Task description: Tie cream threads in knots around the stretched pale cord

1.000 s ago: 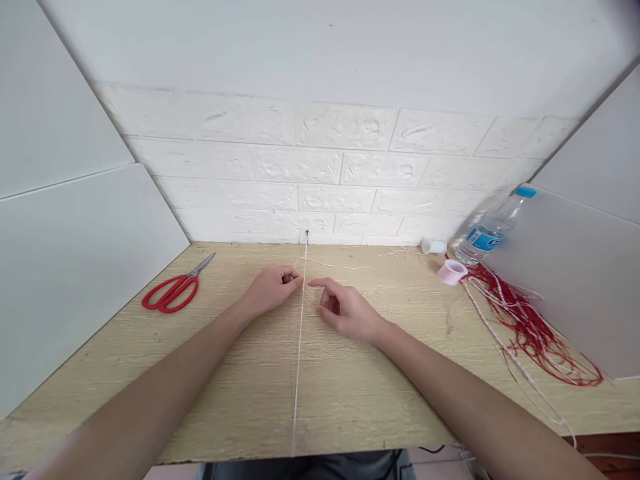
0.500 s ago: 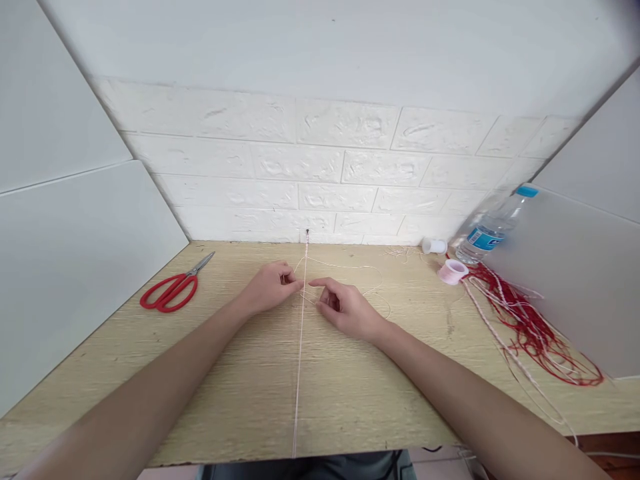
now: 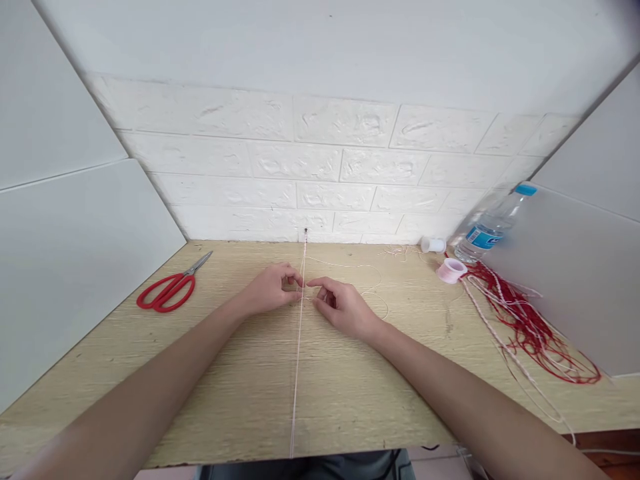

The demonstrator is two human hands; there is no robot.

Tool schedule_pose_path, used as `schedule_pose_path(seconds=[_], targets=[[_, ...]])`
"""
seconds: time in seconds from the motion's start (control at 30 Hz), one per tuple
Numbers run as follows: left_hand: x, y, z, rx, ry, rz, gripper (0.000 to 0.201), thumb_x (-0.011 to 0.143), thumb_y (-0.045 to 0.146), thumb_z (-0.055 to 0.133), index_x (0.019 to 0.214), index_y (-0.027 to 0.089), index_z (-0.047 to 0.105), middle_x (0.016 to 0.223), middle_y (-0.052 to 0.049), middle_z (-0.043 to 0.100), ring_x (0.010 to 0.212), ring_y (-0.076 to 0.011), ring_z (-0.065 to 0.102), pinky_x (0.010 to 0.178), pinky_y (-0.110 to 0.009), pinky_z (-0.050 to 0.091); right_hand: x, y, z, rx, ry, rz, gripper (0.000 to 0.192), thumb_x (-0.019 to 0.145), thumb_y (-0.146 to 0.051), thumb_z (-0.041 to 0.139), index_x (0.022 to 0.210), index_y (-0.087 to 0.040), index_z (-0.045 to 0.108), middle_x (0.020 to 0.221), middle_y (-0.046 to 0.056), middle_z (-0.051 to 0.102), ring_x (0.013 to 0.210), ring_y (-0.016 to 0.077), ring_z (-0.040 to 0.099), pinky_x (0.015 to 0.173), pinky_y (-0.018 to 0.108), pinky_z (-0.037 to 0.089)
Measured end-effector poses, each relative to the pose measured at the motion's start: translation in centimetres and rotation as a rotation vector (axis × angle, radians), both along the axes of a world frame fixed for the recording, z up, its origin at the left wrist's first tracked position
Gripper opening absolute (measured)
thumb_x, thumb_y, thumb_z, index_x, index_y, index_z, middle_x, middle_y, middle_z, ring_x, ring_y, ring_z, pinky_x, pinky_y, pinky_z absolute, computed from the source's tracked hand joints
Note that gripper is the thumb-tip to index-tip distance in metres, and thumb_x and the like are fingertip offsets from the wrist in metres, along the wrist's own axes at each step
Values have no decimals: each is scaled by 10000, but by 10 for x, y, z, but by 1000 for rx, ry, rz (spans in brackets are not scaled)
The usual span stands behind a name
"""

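Cord pinched between both hands.

A pale wooden desk meets a white brick-pattern wall, flanked by plain white side panels.

A small craft work corner: a wooden table against a white brick-pattern wall, with scissors and red cords.

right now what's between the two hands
In the head view, the taut pale string runs straight between the left hand and right hand, whose fingertips pinch thin thread on either side of it.
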State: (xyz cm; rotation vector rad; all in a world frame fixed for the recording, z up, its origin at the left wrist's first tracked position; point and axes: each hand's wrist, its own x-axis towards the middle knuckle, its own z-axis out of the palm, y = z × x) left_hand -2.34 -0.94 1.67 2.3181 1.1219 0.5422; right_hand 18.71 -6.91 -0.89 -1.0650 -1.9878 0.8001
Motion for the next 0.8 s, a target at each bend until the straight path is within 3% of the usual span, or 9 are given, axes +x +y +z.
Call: schedule_pose_path(seconds=[0.27, 0.63, 0.8], targets=[[6, -2, -1, -69, -12, 8, 123, 719, 311, 637, 757, 199, 673, 791, -10, 587, 712, -148, 531, 629, -263, 389, -1, 1, 0, 26, -25, -2, 347, 865, -156, 522, 1200, -233, 575, 744, -20, 578, 600, 100, 506, 600, 233, 399], [5, -5, 6, -76, 55, -26, 186, 784, 354, 564, 741, 185, 629, 823, -15, 573, 741, -157, 531, 663, -274, 381, -1, 0, 0, 7, -24, 4, 329, 868, -165, 536, 1185, -242, 579, 755, -17, 576, 616, 104, 512, 607, 237, 405], [2, -3, 6, -159, 0, -9, 212, 806, 384, 551, 746, 186, 597, 734, 4, 547, 668, -142, 483, 610, -270, 352, 0, 0, 1, 6, -20, 16, 340, 861, -151, 536, 1188, -232, 580, 762, -11, 580, 638, 110, 522, 636, 247, 421]])
